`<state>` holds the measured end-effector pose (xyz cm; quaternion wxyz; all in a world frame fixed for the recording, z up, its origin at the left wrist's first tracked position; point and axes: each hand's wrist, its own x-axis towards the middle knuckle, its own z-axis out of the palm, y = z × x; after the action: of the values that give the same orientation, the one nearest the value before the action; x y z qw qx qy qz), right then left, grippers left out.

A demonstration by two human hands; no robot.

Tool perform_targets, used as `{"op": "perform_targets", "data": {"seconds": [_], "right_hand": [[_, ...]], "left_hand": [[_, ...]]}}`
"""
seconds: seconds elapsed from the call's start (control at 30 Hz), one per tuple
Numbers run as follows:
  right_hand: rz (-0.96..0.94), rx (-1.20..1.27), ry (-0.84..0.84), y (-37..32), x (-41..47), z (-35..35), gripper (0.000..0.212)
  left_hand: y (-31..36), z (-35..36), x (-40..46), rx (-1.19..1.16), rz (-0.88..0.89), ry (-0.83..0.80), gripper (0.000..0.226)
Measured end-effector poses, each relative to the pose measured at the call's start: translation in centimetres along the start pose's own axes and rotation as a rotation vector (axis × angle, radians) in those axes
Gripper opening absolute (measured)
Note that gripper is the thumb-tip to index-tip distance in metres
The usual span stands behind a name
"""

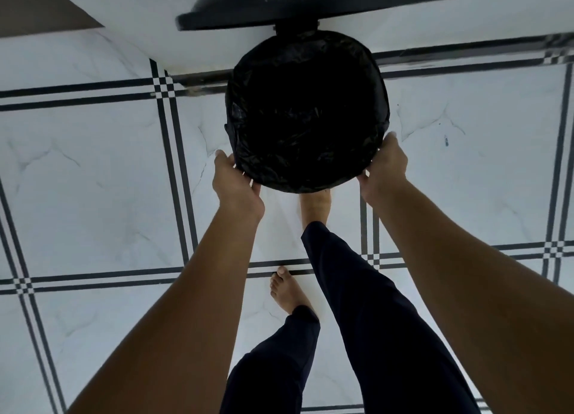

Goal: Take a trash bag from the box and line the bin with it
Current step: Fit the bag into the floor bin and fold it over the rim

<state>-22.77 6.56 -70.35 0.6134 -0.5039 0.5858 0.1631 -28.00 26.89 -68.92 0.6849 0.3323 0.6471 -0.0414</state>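
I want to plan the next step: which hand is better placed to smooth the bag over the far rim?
Probably the right hand: it grips the trash bag farther up the rim than the left hand.

The trash bag (307, 112) covers the bin's rim and walls all round, and its inside is too dark to read. The open lid (313, 6) is blurred and cut off by the top edge. The fingers of the left hand (237, 185) and right hand (385, 171) curl out of sight under the bag's edge, and the forward foot (313, 208) is partly hidden beneath the bin.
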Motion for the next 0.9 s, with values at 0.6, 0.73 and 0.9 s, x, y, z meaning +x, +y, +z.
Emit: {"op": "perform_targets", "data": {"seconds": [0.6,0.73,0.9], "right_hand": [[-0.587,-0.649,0.176,-3.1,1.5,5.0,0.033],[-0.589,-0.922,0.212,-4.3,2.6,4.8,0.043],[-0.507,-1.103,0.237,-6.2,3.3,5.4,0.05]], "left_hand": [[-0.5,2.1,0.9,0.359,0.449,0.231,0.032],[-0.5,2.2,2.1,0.394,0.459,0.192,0.019],[0.1,0.7,4.1,0.456,0.377,0.073,0.023]]}}
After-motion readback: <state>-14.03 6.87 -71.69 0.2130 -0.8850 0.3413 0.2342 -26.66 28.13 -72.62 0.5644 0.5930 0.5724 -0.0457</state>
